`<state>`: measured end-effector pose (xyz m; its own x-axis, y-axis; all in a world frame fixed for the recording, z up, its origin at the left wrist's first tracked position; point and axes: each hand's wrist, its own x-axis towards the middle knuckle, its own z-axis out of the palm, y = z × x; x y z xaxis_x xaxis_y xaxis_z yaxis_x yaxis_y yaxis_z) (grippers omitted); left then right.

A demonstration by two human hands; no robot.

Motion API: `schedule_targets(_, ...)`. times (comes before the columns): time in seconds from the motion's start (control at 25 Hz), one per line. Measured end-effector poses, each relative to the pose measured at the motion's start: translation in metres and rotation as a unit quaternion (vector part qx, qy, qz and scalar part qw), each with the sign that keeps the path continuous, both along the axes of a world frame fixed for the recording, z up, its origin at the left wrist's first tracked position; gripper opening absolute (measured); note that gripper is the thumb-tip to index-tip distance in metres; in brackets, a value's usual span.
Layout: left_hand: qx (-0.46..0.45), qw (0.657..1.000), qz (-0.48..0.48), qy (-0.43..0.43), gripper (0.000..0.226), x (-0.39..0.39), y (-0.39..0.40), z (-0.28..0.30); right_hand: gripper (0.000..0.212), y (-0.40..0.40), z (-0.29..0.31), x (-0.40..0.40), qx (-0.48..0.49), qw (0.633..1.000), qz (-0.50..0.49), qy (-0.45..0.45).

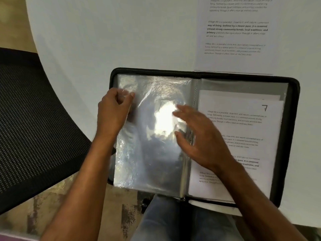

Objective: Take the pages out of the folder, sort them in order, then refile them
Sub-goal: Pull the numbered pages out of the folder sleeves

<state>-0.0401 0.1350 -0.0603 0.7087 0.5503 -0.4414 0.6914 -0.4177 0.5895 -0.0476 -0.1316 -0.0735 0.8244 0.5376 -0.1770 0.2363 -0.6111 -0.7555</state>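
- i read the step as leafing through the sleeves to reach the next page; the folder [293,136] lies open at the near edge of the tabletop [121,32], overhanging toward my lap.
- to do it well i'd lift only one sleeve [152,136] at its outer corner and let it fall flat on the left stack, so no filled pocket gets skipped.
- i'd check each clear pocket against the glare before passing it; the top one on the left looks empty to me, though the shine makes it hard to be sure.
- my left hand [112,112] has its fingers curled at the sleeve's upper left corner, thumb and forefinger pinching the plastic edge.
- my right hand [199,136] is released, fingers spread and fairly straight, over the spine; it is blurred, so i cannot tell if it touches the sleeve.
- page 7 [243,119] sits in the right-hand pocket with another sheet behind it, partly under my right wrist.
- a loose page [236,35] lies on the tabletop just beyond the folder's far edge, already out.
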Motion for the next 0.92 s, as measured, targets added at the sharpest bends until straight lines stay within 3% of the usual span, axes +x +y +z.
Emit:
schedule_targets(0.04, 0.057, 0.998, -0.021, 0.008, 0.028, -0.002, -0.002, -0.003, 0.058, -0.012, -0.003, 0.004, -0.015, 0.999, -0.025, -0.016)
schedule_targets(0.2, 0.165, 0.985, -0.052, -0.024, 0.064, -0.010, -0.020, -0.013, 0.064, -0.070, -0.012, 0.020, -0.076, 0.983, -0.158, -0.048)
schedule_targets(0.32, 0.240, 0.966, -0.094, -0.029, 0.068, -0.010, -0.049, -0.011, 0.074, -0.111, -0.018, 0.031, -0.094, 0.963, -0.242, -0.070)
schedule_targets(0.44, 0.198, 0.963, -0.175, -0.049, 0.064, -0.003, -0.084, -0.013, 0.083, -0.140, -0.029, 0.040, -0.172, 0.950, -0.245, -0.086)
schedule_targets(0.56, 0.152, 0.949, -0.265, -0.080, 0.060, 0.007, -0.116, -0.019, 0.079, -0.145, -0.039, 0.043, -0.231, 0.940, -0.223, -0.115)
schedule_targets(0.76, 0.101, 0.936, -0.314, -0.123, 0.054, 0.039, -0.156, -0.014, 0.057, -0.136, -0.043, 0.037, -0.207, 0.937, -0.243, -0.142)
schedule_targets(0.92, 0.111, 0.915, -0.358, -0.149, 0.047, 0.069, -0.170, -0.015, 0.040, -0.139, -0.038, 0.038, -0.186, 0.938, -0.251, -0.150)
